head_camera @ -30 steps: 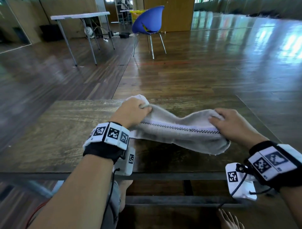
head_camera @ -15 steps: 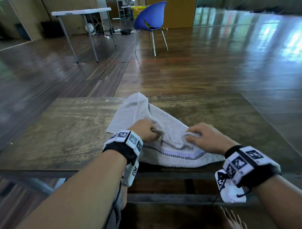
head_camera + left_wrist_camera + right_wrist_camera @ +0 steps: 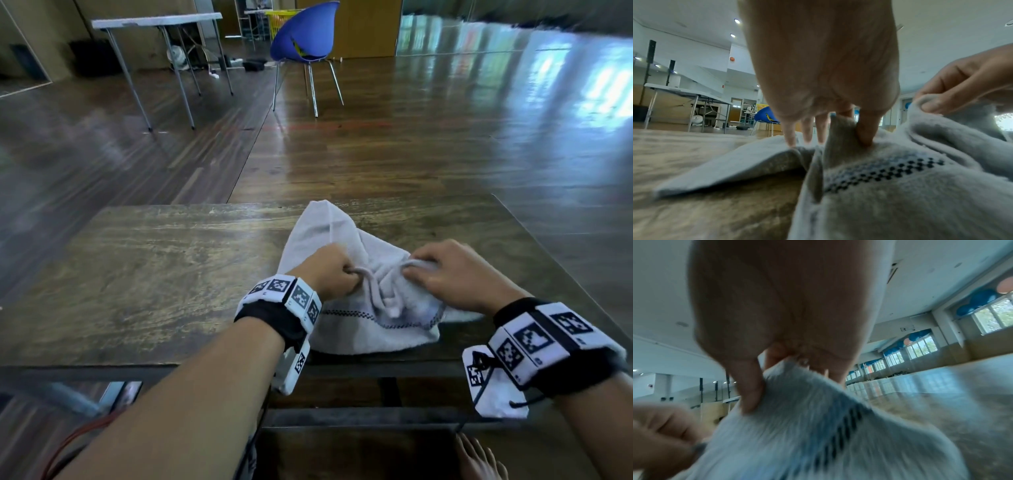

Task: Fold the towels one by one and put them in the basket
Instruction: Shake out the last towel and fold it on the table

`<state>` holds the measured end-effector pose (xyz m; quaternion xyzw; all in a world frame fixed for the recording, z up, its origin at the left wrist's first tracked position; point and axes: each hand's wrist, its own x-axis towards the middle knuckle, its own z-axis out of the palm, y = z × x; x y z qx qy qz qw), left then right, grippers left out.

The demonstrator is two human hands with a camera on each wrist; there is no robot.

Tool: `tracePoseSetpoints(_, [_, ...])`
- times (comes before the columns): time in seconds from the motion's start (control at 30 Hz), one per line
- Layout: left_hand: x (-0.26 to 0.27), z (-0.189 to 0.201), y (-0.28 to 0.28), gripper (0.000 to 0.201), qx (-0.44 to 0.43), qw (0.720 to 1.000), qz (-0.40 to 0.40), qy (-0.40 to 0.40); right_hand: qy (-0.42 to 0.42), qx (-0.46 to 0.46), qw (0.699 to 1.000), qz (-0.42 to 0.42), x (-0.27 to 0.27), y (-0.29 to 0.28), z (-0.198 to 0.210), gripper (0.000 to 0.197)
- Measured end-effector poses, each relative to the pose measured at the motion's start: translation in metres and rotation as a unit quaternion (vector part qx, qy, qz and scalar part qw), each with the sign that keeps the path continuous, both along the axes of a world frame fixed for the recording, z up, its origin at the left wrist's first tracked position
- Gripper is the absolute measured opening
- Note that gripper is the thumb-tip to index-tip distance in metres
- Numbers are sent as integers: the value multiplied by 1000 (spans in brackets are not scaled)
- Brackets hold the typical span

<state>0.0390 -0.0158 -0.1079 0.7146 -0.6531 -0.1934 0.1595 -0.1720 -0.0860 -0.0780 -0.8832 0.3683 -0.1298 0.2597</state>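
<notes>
A pale grey towel [image 3: 346,329] with a dark checked stripe lies bunched on the wooden table [image 3: 154,274], near its front edge. My left hand [image 3: 330,274] pinches a raised fold of the towel [image 3: 840,134] between thumb and fingers. My right hand [image 3: 445,274] pinches another edge of the towel [image 3: 797,394] just to the right. Only a short gap separates the two hands, with cloth puckered between them. No basket stands on the table; a yellow basket [image 3: 277,22] shows far behind the chair.
A blue chair [image 3: 305,34] and a folding table [image 3: 157,20] stand far back on the wooden floor. The table's left half [image 3: 137,267] holds nothing. A bare foot [image 3: 479,459] shows under the front edge.
The towel, stretched wide a second ago, has been drawn toward me and gathered. Both hands have come close together and now grip its middle.
</notes>
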Motion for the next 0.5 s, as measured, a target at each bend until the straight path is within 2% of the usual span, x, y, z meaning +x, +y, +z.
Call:
tracePoseSetpoints(0.07, [-4,-3,0,32,60,998,-4,-35,53,50,997,36,-4,0,0,31])
tracePoseSetpoints(0.13, [-8,-3,-2,36,59,997,7,-49,61,56,996,25,-7,-3,-3,26])
tracePoseSetpoints(0.23, [-16,2,-4,35,42,998,4,37,38,65,997,6,-8,-5,-6,19])
tracePoseSetpoints(0.3, [-17,6,-4,33,62,993,-13,97,69,88,994,20,-6,-3,-10,18])
tracePoseSetpoints(0.37, [-15,8,-3,33,53,992,-22,116,115,89,989,39,-4,0,-16,21])
tracePoseSetpoints(0.43, [-12,3,-4,33,40,996,-40,74,133,64,988,40,0,1,-19,17])
tracePoseSetpoints(0.5, [-12,-3,-3,33,73,995,-65,4,127,39,991,24,2,1,-21,12])
